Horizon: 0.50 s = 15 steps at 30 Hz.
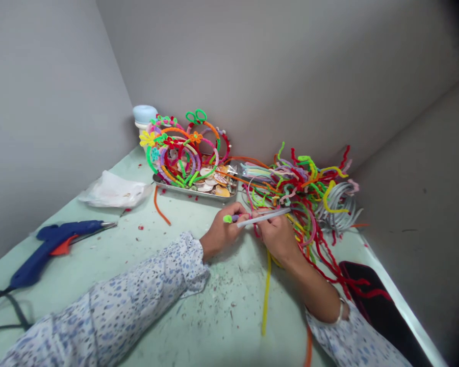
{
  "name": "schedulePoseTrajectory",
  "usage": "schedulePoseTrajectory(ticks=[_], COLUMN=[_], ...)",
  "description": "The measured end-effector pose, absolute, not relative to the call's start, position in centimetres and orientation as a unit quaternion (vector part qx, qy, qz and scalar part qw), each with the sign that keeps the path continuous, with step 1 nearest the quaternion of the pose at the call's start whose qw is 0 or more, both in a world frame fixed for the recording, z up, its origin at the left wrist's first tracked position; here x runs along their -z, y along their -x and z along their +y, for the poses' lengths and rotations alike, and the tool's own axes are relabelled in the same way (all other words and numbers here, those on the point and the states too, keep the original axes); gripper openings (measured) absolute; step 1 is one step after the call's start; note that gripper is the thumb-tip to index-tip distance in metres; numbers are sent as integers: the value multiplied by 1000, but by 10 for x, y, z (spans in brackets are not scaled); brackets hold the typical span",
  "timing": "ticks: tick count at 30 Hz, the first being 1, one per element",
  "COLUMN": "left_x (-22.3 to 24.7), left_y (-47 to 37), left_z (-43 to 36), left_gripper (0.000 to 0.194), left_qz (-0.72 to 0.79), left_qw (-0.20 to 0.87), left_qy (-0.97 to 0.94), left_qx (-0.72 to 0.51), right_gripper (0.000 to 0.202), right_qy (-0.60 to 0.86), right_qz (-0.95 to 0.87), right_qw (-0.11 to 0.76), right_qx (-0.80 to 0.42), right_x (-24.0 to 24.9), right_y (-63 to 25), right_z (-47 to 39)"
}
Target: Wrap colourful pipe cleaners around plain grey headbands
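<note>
Above the middle of the table, my left hand (pixel 225 227) is closed, its fingers pinching a fuzzy pipe cleaner piece (pixel 228 218) with a light green end and a purple part beside it. My right hand (pixel 278 235) is closed too, around a pale grey flat strip (pixel 265 216) that slants across both hands' fingertips. The strip's left end lies by my left fingers. Pink fuzzy material shows between the hands, but how it joins the strip is hidden. A heap of coloured pipe cleaners (pixel 302 178) lies just beyond my right hand.
A metal tray (pixel 199 193) holds wrapped headbands (pixel 176 153) and small round cutouts. Left of it are a white plastic bag (pixel 115 191) and a blue glue gun (pixel 57 242) with its cord. Grey headbands (pixel 340 206) and a dark phone (pixel 382 311) lie right. Walls enclose the back.
</note>
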<state>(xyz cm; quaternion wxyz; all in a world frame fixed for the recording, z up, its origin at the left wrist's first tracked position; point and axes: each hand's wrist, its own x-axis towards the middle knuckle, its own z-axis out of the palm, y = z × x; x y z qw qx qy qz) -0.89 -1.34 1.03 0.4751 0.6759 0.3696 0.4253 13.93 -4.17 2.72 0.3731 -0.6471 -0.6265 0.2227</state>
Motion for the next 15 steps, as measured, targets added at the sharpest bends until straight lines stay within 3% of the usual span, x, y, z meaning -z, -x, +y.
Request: schedulePoseTrajectory(ticks=[15], left_x=[-4], left_y=[8], left_z=[-11], left_gripper=[17], left_qz=[361], left_qw=[518], left_qy=[-637], left_qx=[-442], right_gripper=[31], right_qy=[651], right_qz=[-638], right_qw=[366], right_qx=[-186], right_x=[-24], right_y=[-141], right_z=[-39])
